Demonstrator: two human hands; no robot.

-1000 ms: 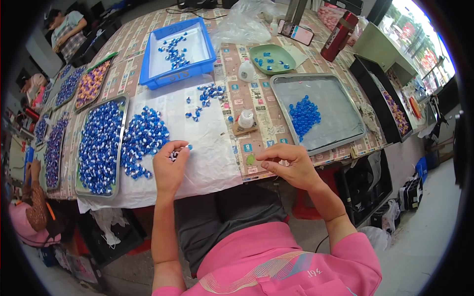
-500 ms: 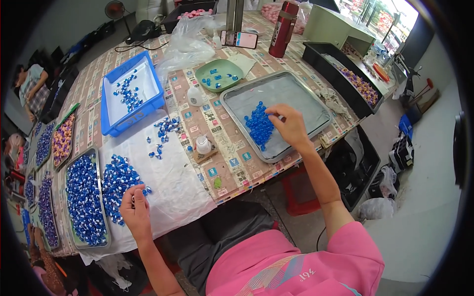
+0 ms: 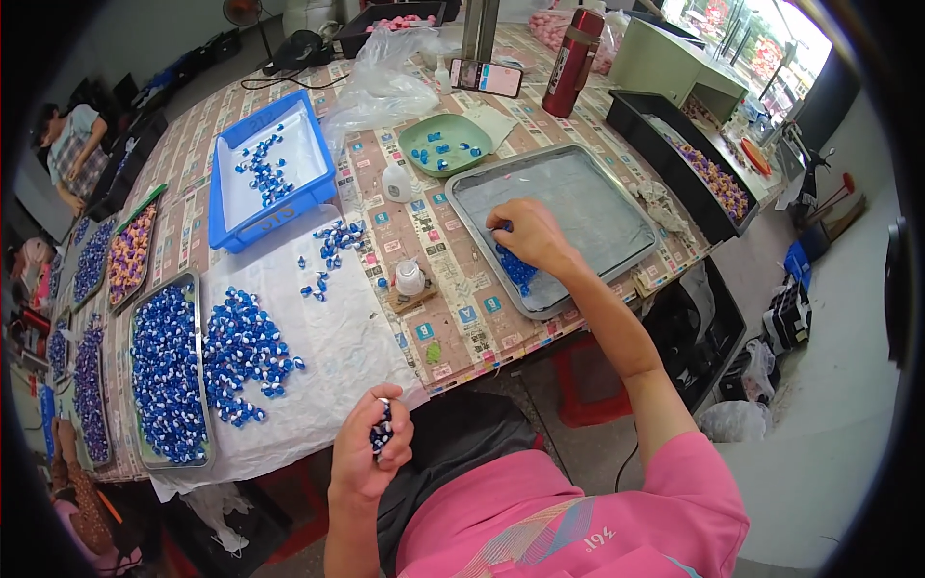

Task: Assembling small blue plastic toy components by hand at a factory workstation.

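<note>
My left hand (image 3: pixel 366 453) is closed round a handful of blue-and-white beads (image 3: pixel 382 429), just off the table's front edge. My right hand (image 3: pixel 530 233) reaches over the grey metal tray (image 3: pixel 607 222), its fingers bent down and drawn together at a cluster of clear blue beads (image 3: pixel 517 272). It covers much of that cluster; a bit of blue shows at the fingertips, but what they pinch is hidden. A loose heap of blue-and-white beads (image 3: pixel 241 342) lies on a white cloth (image 3: pixel 332 356), beside a long metal tray (image 3: pixel 203 356) full of the same kind.
A blue bin (image 3: pixel 224 197) and a green dish (image 3: pixel 416 132) hold a few beads. Small white bottles (image 3: pixel 396 183), a propped phone (image 3: pixel 487 77) and a red flask (image 3: pixel 572 65) stand around. A black tray (image 3: pixel 626 120) lies at right. Other people (image 3: pixel 82 144) are at far left.
My left hand has left the heap and come right, toward me, with beads now showing in it. My right hand has moved left over the clear blue beads. The view has shifted slightly.
</note>
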